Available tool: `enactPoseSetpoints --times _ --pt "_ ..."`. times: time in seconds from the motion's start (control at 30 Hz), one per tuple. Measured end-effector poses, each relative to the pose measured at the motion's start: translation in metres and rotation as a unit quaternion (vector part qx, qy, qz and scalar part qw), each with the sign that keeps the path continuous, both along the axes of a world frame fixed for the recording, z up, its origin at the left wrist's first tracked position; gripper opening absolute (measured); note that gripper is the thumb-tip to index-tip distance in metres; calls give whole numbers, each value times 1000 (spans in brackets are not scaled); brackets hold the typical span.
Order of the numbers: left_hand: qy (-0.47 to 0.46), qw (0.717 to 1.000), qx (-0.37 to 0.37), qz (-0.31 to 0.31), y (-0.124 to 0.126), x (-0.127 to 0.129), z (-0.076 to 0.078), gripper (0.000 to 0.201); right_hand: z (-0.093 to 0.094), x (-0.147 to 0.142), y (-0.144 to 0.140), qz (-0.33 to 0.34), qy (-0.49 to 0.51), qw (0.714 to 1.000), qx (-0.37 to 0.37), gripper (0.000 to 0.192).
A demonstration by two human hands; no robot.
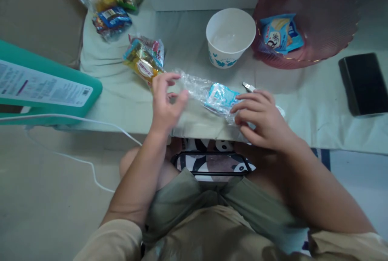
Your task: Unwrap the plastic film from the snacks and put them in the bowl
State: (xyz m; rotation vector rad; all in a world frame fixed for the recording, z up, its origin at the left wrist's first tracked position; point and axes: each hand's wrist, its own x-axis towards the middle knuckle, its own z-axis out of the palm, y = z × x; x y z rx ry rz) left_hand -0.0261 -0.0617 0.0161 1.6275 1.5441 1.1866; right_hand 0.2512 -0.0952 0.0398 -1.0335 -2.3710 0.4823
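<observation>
Head view: both hands, left [166, 103] and right [261, 118], pinch a crinkled clear plastic wrapper with a light-blue snack packet [220, 97]; its print is unreadable.

The clear wrapper [197, 87] holds a light blue and white packet [222, 96]. The paper cup [230, 36] is white with blue hearts. The plate [306, 22] is translucent dark red. The bench [303, 103] cover is pale green, the phone [363, 83] black, the board [45, 83] teal.

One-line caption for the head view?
Both hands, left and right, grip a clear snack wrapper before a white cup.
</observation>
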Motion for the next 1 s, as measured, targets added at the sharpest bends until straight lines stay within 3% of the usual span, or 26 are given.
enactPoseSetpoints --times 0.1,0.2,0.27,0.4,0.53,0.73,0.9,1.0 --pt "143 985 35 -91 -10 10 1 53 1 -8 -6 51 -26 998 -23 27" --pt "202 965 21 -168 -16 18 3 55 -5 -12 -8 47 -32 998 -21 25" --pt "211 960 28 -183 -17 21 2 52 -7 -11 -8 31 -31 999 -19 20" --pt "207 961 48 -178 -15 25 0 38 -5 -8 -8 4 -21 1000 -11 20" --pt "168 971 62 -160 -11 22 5 18 -8 -6 -5 -86 23 996 -3 39" --pt "128 980 82 -126 -11 7 10 7 -20 -3 7 -131 39 990 -39 7" --pt "129 984 78 -94 -10 4 10 3 -5 -6 4 -207 63 976 -23 8" --pt "111 990 61 -64 -8 4 8 5 4 -13 -8 -167 85 982 1 12"
